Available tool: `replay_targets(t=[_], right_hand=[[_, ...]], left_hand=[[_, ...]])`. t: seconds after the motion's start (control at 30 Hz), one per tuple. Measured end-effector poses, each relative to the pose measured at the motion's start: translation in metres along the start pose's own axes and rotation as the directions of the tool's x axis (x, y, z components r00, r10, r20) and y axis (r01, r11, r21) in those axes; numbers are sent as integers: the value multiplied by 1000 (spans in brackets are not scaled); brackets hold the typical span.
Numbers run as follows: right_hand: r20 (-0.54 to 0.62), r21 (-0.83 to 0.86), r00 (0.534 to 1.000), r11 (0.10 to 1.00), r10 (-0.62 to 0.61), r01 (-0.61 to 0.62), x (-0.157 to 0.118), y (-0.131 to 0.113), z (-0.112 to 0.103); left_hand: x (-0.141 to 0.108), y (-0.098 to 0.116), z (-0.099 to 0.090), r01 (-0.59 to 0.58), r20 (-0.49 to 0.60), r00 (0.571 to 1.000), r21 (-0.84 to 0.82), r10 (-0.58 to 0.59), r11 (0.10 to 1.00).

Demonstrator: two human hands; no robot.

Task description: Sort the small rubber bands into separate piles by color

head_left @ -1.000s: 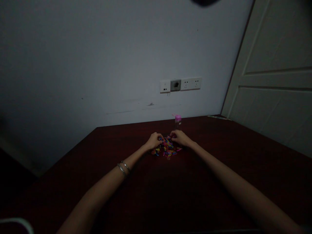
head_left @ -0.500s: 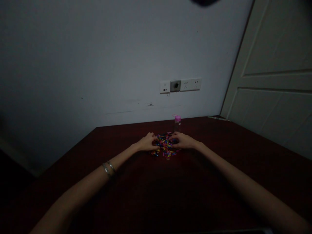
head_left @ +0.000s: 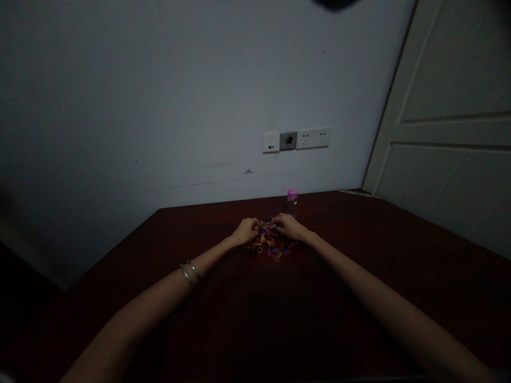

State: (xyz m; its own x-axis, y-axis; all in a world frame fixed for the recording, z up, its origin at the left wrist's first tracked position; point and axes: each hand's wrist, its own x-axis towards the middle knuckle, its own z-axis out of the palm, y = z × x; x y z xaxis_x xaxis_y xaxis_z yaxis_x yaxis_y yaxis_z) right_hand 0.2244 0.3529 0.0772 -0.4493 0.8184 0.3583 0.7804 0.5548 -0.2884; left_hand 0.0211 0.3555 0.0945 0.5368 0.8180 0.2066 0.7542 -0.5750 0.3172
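Observation:
A heap of small multicoloured rubber bands [head_left: 266,234] lies on the dark red table between my two hands. My left hand [head_left: 246,231] is at the heap's left side, fingers curled in and pressed against the bands. From the right, my right hand [head_left: 289,225] bends its fingers round the other side of the heap. Both hands grip bands at the heap's edges, though the fingertips are partly hidden among them. Several loose bands lie in front of the heap, nearer to me. Just behind my right hand stands a clear bottle with a pink cap [head_left: 293,193].
The dark red table [head_left: 239,308] reaches back to a pale wall [head_left: 191,106]. Sockets and switches [head_left: 313,138] are set in the wall above the bottle. A white panelled door [head_left: 447,170] stands at the right. A thin strip [head_left: 358,193] lies at the table's back right.
Both hands have moved inward, closer together, and their fingers have closed on the rubber bands. The heap is squeezed narrower and taller, with a few bands left in front.

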Motion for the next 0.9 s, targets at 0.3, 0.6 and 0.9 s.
replay_targets(t=[0.3, 0.6, 0.9], right_hand=[[83, 30, 992, 995, 95, -98, -43, 6, -47], [201, 116, 979, 991, 44, -69, -56, -4, -28], [-33, 81, 995, 993, 93, -90, -47, 6, -20]], left_hand=[[-38, 20, -22, -309, 24, 950, 230, 312, 923], [-57, 32, 5, -529, 179, 845, 130, 504, 839], [-45, 2, -2, -407, 11, 912, 149, 410, 901]])
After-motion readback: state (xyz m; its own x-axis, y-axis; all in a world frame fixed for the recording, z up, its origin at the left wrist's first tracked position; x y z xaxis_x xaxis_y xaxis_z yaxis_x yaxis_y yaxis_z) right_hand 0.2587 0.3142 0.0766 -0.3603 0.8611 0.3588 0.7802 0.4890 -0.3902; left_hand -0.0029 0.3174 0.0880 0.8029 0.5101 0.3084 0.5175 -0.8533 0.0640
